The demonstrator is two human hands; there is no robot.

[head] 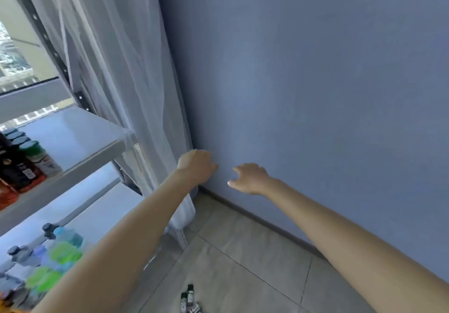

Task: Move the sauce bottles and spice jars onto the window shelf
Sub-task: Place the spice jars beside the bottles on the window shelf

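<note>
Both my arms reach forward toward the blue wall, and neither hand holds anything. My left hand (195, 167) hangs near the curtain's edge with its fingers bent downward. My right hand (249, 177) is beside it, fingers loosely spread. A white metal window shelf (80, 140) stands at the left. On its upper level at the far left stand several spice jars (40, 158) with green lids and dark sauce bottles (17, 167). Small dark bottles (189, 299) lie on the tiled floor at the bottom centre.
A sheer white curtain (116, 69) hangs between the shelf and the blue wall (315, 81). The lower shelf level holds bottles with blue and green caps (58, 252). Beige floor tiles (243, 252) stretch along the wall's skirting.
</note>
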